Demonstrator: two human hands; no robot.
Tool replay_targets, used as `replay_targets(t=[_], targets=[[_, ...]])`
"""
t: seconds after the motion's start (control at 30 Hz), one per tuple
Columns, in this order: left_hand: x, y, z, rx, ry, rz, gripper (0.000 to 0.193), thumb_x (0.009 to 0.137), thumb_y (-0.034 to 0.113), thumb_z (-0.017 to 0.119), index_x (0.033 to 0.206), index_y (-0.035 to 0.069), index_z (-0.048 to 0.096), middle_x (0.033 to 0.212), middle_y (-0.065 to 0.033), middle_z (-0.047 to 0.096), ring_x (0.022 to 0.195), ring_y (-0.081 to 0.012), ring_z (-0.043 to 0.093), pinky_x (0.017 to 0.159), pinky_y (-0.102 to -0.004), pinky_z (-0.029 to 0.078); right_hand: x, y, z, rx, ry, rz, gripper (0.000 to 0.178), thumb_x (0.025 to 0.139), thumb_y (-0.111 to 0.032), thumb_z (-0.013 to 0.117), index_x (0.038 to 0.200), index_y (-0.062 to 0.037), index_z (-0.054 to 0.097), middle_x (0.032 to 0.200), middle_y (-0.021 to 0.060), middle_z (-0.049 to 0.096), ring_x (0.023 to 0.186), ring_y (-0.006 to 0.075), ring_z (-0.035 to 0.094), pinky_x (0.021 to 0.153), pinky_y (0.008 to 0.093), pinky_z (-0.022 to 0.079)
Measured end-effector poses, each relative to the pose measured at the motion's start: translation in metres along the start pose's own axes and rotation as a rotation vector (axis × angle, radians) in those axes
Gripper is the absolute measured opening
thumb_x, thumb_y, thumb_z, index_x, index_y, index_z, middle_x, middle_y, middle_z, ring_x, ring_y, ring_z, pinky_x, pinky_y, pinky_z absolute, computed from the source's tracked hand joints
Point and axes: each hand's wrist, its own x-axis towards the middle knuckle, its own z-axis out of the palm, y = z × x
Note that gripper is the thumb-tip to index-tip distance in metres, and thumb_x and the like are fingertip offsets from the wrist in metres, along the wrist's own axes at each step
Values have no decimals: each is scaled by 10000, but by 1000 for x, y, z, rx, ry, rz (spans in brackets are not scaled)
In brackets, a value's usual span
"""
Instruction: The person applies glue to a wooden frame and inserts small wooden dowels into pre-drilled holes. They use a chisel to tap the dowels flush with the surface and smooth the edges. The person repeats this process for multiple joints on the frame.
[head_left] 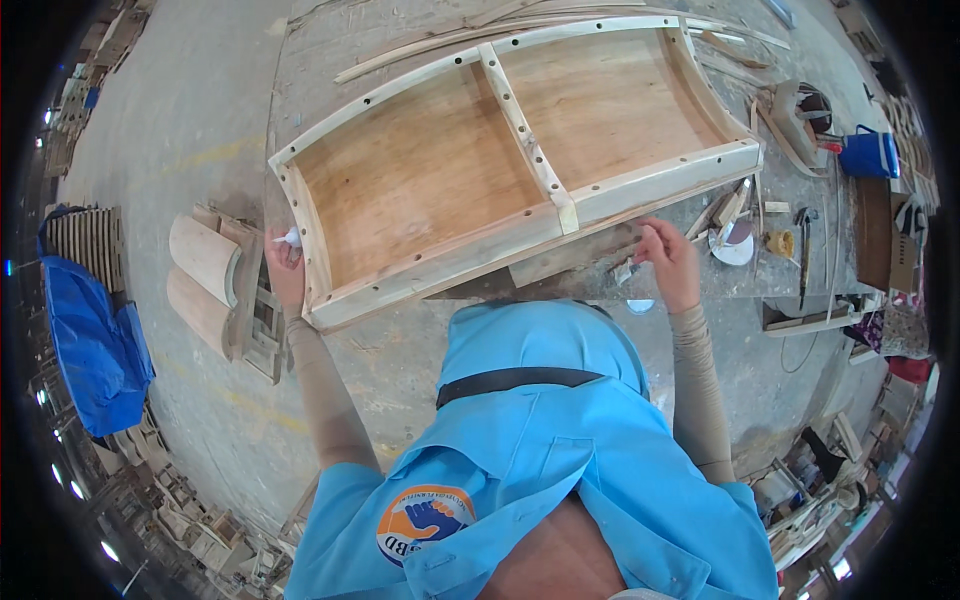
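Observation:
A curved wooden frame (566,217) with a plywood panel (420,170) and a middle crosspiece lies tilted in front of me. Dark round spots, like holes, dot its pale rails. At the frame's left end, my left hand (285,268) is closed around a small white bottle (291,237) with a pointed tip. My right hand (670,262) hovers just off the frame's near edge, towards its right side. Its fingers are curled and pinched together, and whatever is between them is too small to make out.
Right of the frame lie a white disc (733,245), a yellowish tape roll (780,243), a hammer (805,255), wood offcuts and a blue container (868,153). Long wooden strips (430,45) rest behind it. Curved wooden panels (203,262) and a blue tarp (85,335) are at the left.

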Motion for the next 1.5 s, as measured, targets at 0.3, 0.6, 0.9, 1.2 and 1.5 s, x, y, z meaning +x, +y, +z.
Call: replay_targets(t=[0.3,0.6,0.9,1.2,1.5], targets=[[-30,144,-14,68,334,193,286,971,68,625,1249,10,602,993,-37,607,850,-106,587,772,-258,502,-20,8,-40,-87,130,0,242,1034,-121,555,1203,1,677,796,38,668,709,94,655,669,244,525],[-151,283,243,-36,-1068,787,156,914,173,652,1059,153,706,933,-69,650,808,-310,681,676,-424,559,17,-43,-25,-441,160,-406,137,958,-93,656,1058,-4,687,848,105,693,753,204,688,705,315,531],[-222,223,382,492,-947,483,284,994,231,518,1200,67,623,1078,-194,662,998,-338,687,814,-477,572,23,-31,-26,-304,-212,-376,103,944,-115,663,947,-14,684,840,132,676,748,288,690,650,368,520],[-231,258,374,602,-1031,159,351,1009,207,509,1316,38,515,1195,-237,627,1031,-373,663,813,-457,572,35,-28,-64,-161,-327,-378,120,967,-109,629,934,-13,692,808,121,661,681,261,657,627,340,507],[-222,315,252,48,-995,-74,407,1047,133,464,1441,35,438,1144,-175,629,868,-266,675,780,-371,551,35,-22,-87,97,-229,-137,196,1012,-114,559,944,8,696,777,95,665,700,155,651,659,283,507]])
